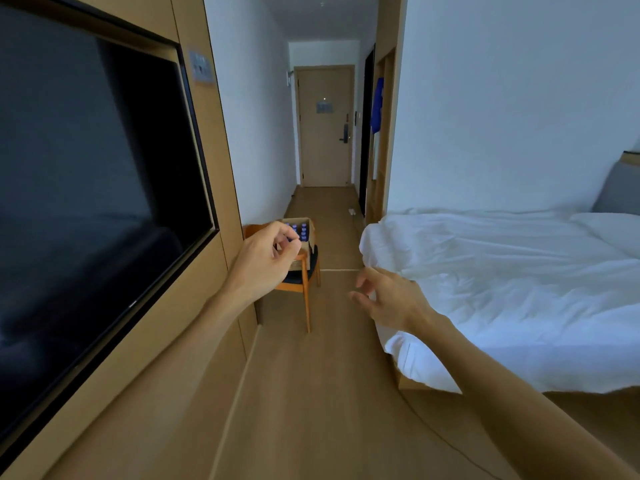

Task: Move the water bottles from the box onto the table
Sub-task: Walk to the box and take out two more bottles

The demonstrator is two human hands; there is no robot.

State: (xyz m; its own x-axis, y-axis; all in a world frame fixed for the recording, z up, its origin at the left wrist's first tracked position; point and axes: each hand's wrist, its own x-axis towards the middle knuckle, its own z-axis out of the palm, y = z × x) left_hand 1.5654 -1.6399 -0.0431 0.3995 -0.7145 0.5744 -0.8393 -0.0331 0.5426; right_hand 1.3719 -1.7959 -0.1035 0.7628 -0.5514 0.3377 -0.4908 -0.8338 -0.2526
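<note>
The water bottles (300, 231) stand upright in an open cardboard box (310, 237), and only their blue caps show, in close rows; how many there are cannot be told, because the left hand (266, 258) overlaps the near left part of the box in this view. The box sits on the dark seat of a wooden chair (304, 282) placed against the wood-panelled wall (214, 188); the chair's back and left side are hidden behind the hand and the panel's edge. The left hand is raised in the air, well short of the box, its fingers curled inward with the thumb tip close to the forefinger; they hold nothing. The right hand (391, 299) hangs lower, over the wooden floor (311, 393) just beside the corner of the bed (502, 289), its fingers loosely spread and slightly bent, touching nothing. A large dark television (86, 174) fills the wall on the left, cut off by the frame edge. The white bedding runs out of view to the right. Beyond the chair, a narrow hallway leads to a closed door (325, 126), with a blue garment (377, 105) hanging on the right.
</note>
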